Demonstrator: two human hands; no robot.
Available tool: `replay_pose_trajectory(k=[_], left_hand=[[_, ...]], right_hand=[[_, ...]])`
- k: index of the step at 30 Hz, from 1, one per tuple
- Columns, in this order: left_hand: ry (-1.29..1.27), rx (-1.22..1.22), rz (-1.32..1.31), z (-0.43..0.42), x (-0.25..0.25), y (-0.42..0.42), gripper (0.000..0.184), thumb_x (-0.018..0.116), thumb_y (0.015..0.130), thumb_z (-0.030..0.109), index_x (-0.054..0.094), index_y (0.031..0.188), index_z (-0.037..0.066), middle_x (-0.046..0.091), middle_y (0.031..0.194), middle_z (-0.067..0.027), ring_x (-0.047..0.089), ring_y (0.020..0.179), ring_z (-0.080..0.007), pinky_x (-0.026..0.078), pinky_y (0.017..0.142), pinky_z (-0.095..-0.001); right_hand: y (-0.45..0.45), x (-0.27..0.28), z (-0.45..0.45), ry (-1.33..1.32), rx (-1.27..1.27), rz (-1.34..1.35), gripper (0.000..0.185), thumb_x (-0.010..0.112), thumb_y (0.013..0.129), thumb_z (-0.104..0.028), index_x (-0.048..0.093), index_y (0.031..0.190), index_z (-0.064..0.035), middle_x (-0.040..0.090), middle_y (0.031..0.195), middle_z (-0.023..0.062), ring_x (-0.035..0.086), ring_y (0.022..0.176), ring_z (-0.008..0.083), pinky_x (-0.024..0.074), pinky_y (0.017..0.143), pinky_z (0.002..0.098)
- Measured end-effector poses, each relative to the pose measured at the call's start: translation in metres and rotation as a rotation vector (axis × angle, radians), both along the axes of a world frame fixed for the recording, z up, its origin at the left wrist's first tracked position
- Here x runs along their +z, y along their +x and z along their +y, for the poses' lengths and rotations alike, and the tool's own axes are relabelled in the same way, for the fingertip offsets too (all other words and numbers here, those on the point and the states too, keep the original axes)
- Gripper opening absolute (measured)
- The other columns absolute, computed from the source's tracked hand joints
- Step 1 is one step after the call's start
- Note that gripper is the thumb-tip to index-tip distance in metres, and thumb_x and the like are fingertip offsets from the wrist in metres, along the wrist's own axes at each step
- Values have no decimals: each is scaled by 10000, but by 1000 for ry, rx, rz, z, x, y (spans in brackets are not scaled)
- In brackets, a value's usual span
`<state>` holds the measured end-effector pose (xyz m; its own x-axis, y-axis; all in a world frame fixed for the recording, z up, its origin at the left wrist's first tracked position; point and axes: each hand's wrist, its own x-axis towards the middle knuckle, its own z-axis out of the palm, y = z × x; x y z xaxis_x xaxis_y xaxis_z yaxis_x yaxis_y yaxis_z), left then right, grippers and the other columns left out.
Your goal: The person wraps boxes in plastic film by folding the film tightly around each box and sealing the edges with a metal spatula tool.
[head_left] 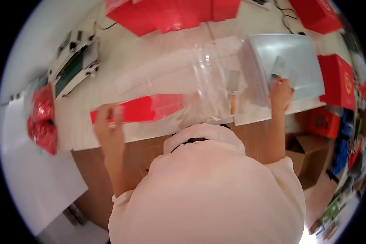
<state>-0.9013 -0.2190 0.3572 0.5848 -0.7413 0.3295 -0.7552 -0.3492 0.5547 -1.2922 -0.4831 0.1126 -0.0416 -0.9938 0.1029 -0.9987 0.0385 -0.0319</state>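
Observation:
On the left, my left hand (110, 124) is over the left end of a flat red piece (138, 109), its fingers blurred; whether it grips the piece is unclear. Clear plastic film (207, 69) lies beside the red piece and covers part of its right end. My right hand (282, 92) is closed round the handle of a scraper with a flat blade (279, 65), above a grey metallic sheet (305, 53). Between the hands a second scraper (233, 83) with a wooden handle lies on the table.
Red bags (179, 14) lie at the table's far edge, and a red box (336, 80) stands at the right. A green and white device (73, 67) is at the left, near red packets (42, 118). An open cardboard box (309, 156) is below the table at right.

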Motion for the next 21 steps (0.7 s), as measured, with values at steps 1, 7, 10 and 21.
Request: replay_pose_trajectory(k=[1, 7, 10, 21], left_hand=[[104, -17, 35, -12, 7, -20, 174, 625, 943, 181, 613, 906, 12, 617, 841, -70, 579, 784, -160, 473, 749, -286], [304, -116, -112, -30, 2, -74, 156, 672, 895, 170, 616, 899, 25, 626, 821, -73, 602, 776, -186, 479, 727, -300], [397, -50, -255, -38, -6, -82, 150, 704, 851, 148, 604, 855, 36, 626, 799, -74, 609, 748, -212, 481, 679, -327], [418, -13, -317, -23, -30, -54, 140, 668, 869, 149, 568, 797, 82, 601, 739, -15, 557, 720, -226, 400, 675, -377]], right_hand=[[-2, -7, -5, 13, -95, -79, 269, 554, 927, -308, 596, 997, -51, 682, 911, 133, 675, 849, 323, 539, 716, 421], [-15, -9, -11, 71, -27, -11, 271, 531, 949, -289, 592, 970, -26, 689, 832, 158, 684, 817, 331, 533, 701, 459], [-1, 12, 1, 23, 42, -159, 312, 504, 979, -325, 582, 980, -23, 668, 798, 180, 671, 768, 336, 503, 663, 463], [95, 125, 64, 372, 1185, -1001, 158, 665, 888, -144, 617, 976, -21, 616, 792, 151, 574, 700, 355, 457, 622, 416]])
